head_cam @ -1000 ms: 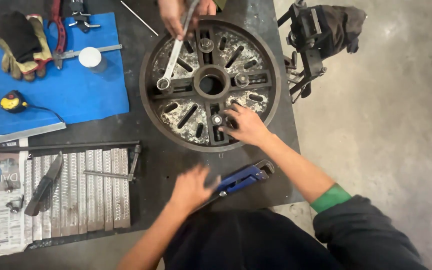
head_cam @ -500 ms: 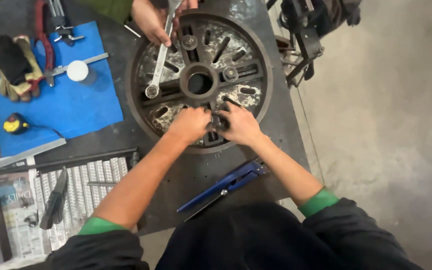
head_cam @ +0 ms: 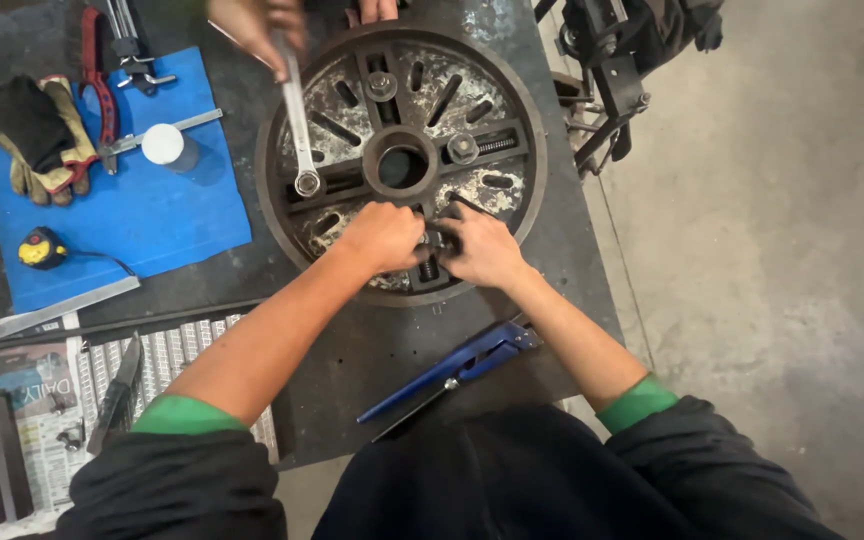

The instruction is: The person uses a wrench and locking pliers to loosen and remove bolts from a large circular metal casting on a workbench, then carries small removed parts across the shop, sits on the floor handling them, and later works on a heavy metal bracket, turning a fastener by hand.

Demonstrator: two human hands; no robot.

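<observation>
Both hands on the near rim of the round slotted steel plate [head_cam: 402, 165] on the tabletop [head_cam: 372, 350]: left hand [head_cam: 384, 236] and right hand [head_cam: 482, 246] closed around a small bolt fitting [head_cam: 432, 250]. Step looks like hand-tightening it; next probably needs a wrench. A second ago the left hand was off the plate, by the blue pliers [head_cam: 452, 368].
</observation>
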